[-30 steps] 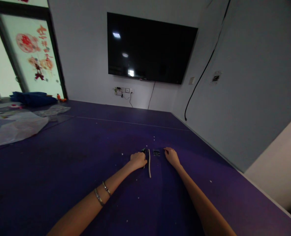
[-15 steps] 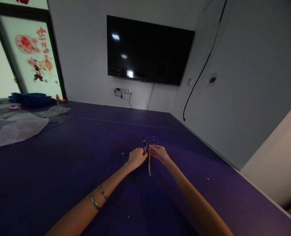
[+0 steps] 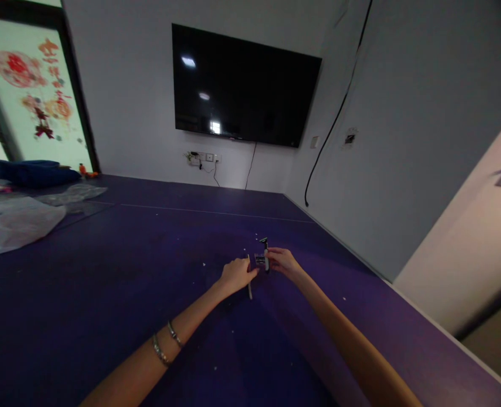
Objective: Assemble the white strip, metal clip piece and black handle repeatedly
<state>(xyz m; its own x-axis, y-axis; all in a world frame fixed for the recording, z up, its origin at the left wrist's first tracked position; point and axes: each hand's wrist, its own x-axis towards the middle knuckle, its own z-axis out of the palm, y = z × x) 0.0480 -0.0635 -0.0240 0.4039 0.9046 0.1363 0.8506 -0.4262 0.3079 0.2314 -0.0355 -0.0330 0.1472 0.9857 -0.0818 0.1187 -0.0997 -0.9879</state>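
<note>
My left hand (image 3: 235, 275) is closed, thumb against fingers, around a thin pale strip (image 3: 250, 291). The strip's ends show above and below the fingers. To its right, my right hand (image 3: 284, 262) pinches a razor (image 3: 266, 261) by its grey-and-black handle. The razor stands roughly upright with its head at the top, pointing left. A small grey, rectangular piece (image 3: 259, 259) lies between the hands, next to the razor; whether it is attached to it I cannot tell. Both hands are low over the purple tabletop (image 3: 148, 294).
Small white scraps dot the tabletop. On the far left are crumpled clear plastic bags (image 3: 17, 226) and a dark blue cloth bundle (image 3: 32, 172). A television (image 3: 245, 85) hangs on the far wall, and a black cable (image 3: 337, 116) dangles at the right wall.
The razor has passed from my left hand to my right hand. The pale strip, earlier at my right fingers, is now in my left hand. The view has turned slightly right.
</note>
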